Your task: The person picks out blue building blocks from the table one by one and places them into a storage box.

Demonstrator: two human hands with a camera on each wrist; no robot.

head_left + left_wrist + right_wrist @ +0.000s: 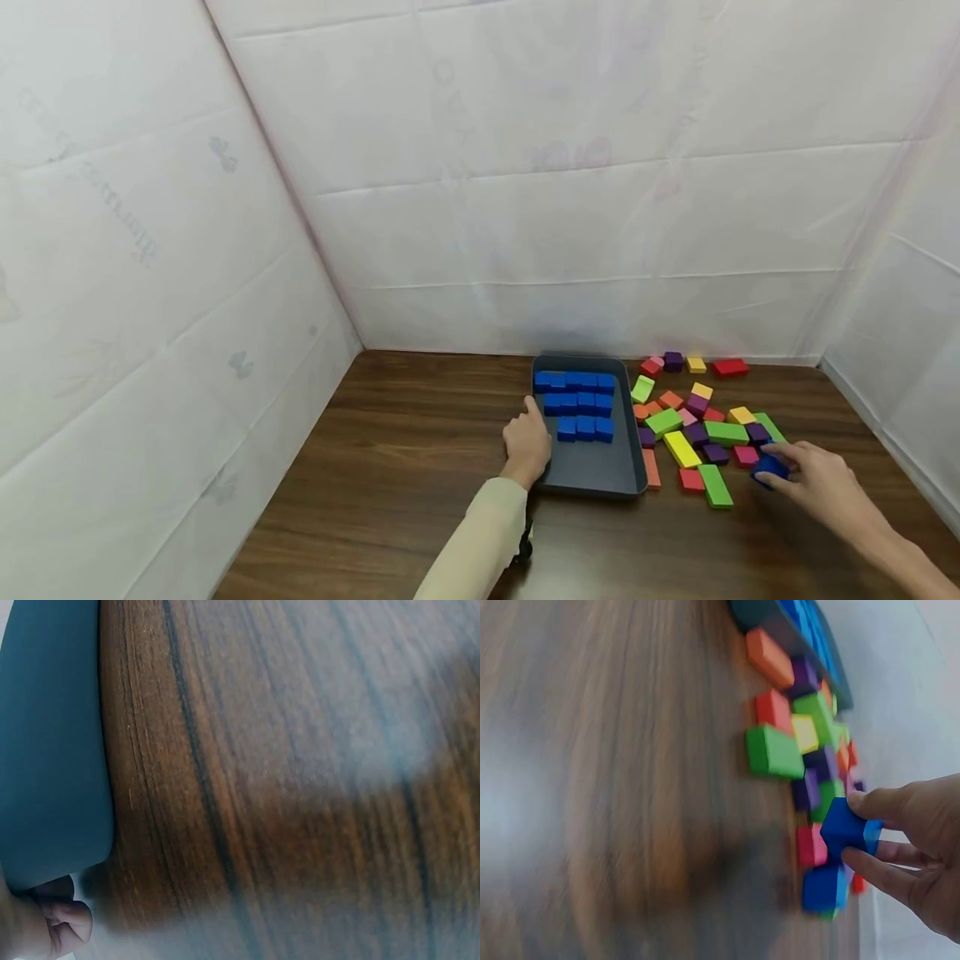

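Meanwhile right hand [821, 483] fingers [885, 804] pinch a blue block [847, 829].

Left arm's got a long pale cream sleeve [480, 542] running right down to the wrist, plain fabric, no print or logo that I can spot. There's a small dark strap or mount [523, 547] sticking out under that sleeve near the wrist. Right arm is bare, no sleeve showing. Left hand [527, 442] and right hand [821, 483] are both bare too, no gloves or rings.
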